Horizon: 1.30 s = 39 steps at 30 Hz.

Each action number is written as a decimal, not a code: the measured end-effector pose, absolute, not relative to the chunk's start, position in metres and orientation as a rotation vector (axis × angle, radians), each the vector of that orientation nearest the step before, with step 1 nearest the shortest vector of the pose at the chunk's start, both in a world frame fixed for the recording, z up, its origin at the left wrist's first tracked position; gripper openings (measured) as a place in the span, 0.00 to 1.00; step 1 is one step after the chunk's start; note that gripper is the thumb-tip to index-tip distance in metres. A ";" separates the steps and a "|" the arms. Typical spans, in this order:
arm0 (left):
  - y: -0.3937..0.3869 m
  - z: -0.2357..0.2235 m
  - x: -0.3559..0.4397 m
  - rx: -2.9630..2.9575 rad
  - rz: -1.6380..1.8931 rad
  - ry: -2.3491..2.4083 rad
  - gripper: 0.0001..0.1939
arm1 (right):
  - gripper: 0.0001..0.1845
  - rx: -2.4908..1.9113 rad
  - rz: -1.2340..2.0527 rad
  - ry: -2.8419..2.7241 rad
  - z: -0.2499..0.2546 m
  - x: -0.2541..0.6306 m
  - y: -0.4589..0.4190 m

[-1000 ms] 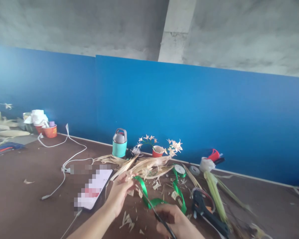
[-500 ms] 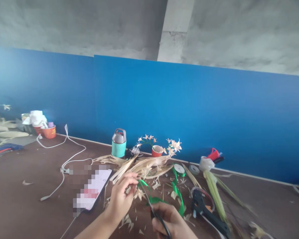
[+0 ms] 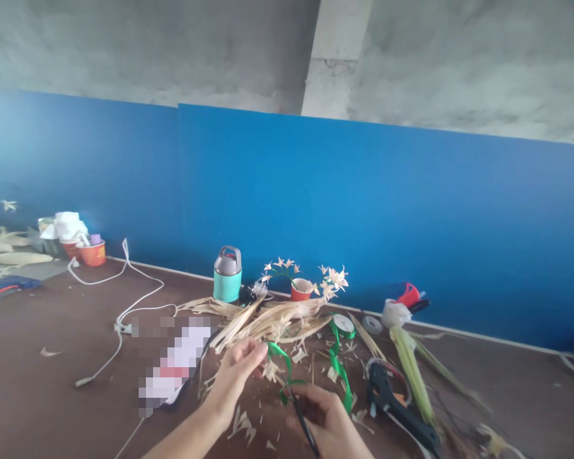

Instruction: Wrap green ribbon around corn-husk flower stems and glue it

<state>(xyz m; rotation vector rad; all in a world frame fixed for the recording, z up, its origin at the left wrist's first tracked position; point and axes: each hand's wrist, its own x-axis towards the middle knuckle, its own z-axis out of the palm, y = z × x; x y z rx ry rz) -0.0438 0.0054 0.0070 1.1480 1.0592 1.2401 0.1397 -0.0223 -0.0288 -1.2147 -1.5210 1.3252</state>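
My left hand (image 3: 234, 379) pinches the end of a green ribbon (image 3: 282, 353), fingertips and thumb closed on it. In my right hand (image 3: 332, 417) is a pair of scissors (image 3: 303, 422) with dark handles, blades pointing up toward the ribbon. The ribbon hangs in a curve between the two hands, close to the blades; whether they touch it I cannot tell. A small pale husk flower (image 3: 270, 371) shows just under my left fingertips. More ribbon (image 3: 338, 363) winds back to a white spool (image 3: 343, 324) behind my right hand.
Dried corn husks (image 3: 287, 315) and scraps lie beyond my hands. A phone (image 3: 179, 363) is at left, a black glue gun (image 3: 387, 398) at right. Behind stand a turquoise flask (image 3: 228, 285) and a red cup (image 3: 301, 291) with husk flowers, before a blue partition (image 3: 363, 210).
The scissors have shifted to a steeper angle with my right hand, their blades now nearer the ribbon's lower part. My left hand has turned and keeps the ribbon end; the ribbon's loop looks smaller.
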 end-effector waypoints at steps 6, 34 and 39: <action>0.010 0.004 -0.044 0.974 1.105 0.952 0.08 | 0.16 -1.253 1.194 -1.642 -0.025 0.142 -0.019; 0.001 0.013 -0.037 0.977 1.035 0.965 0.07 | 0.23 -1.261 0.600 -2.018 -0.008 0.139 -0.025; 0.002 0.013 -0.037 0.984 1.040 0.953 0.07 | 0.21 -1.269 0.535 -2.054 -0.007 0.138 -0.026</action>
